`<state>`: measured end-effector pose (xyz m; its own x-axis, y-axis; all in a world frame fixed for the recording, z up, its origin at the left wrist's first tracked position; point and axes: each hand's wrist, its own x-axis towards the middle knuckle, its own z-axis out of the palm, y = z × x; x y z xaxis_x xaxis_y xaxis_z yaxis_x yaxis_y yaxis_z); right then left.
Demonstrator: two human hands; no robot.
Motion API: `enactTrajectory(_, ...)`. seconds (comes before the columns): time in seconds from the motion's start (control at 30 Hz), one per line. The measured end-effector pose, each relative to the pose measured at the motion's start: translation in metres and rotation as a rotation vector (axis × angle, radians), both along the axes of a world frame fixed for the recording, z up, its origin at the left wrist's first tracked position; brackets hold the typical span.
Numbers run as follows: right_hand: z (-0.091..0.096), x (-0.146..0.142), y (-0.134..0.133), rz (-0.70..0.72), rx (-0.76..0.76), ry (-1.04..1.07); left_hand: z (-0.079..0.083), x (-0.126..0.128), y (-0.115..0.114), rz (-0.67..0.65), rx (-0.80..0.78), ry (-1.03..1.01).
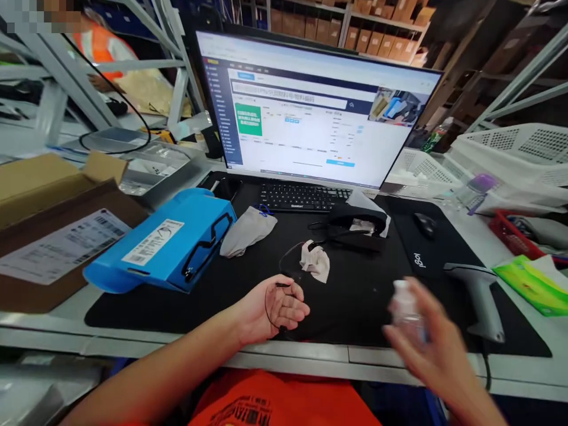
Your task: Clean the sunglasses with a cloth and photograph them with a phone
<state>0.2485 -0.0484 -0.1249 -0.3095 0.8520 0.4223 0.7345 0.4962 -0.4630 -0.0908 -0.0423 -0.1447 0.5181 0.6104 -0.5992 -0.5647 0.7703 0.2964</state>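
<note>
My left hand (273,310) lies palm up over the black desk mat (146,313), its fingers curled on a thin black cord (267,307) that loops below the wrist. My right hand (428,337) is blurred by motion and holds a small clear plastic bottle (406,310). Between the hands lies a crumpled white cloth (315,261). Farther left are a grey cloth (246,232) and a blue box (164,245) with a barcode label, with a black eyeglass frame (208,245) on top. A black pouch (357,222) sits near the keyboard.
A monitor (315,109) and keyboard (302,197) stand at the back of the desk. A cardboard box (48,228) sits left. A handheld barcode scanner (479,296), a mouse (425,225) and white perforated crates (510,154) lie right. Shelves of cartons rise behind. A person in an orange vest stands far left.
</note>
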Motion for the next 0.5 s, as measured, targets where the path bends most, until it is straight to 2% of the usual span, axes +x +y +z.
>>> enactTrajectory(0.07, -0.005, -0.052, 0.005, 0.26, -0.141, -0.038, -0.001, 0.002, -0.007, -0.014, -0.018, -0.029)
enactTrajectory(0.17, 0.001, -0.113, 0.027, 0.436, -0.184, 0.009, -0.003, 0.002, -0.019, 0.005, -0.058, -0.079)
enactTrajectory(0.3, 0.004, -0.155, 0.047, 0.481, -0.259, -0.018, -0.008, 0.0, -0.032, 0.098, -0.105, -0.107)
enactTrajectory(0.5, -0.01, -0.174, 0.049, 0.444, -0.265, -0.092, -0.011, -0.007, -0.034, 0.156, -0.142, -0.107)
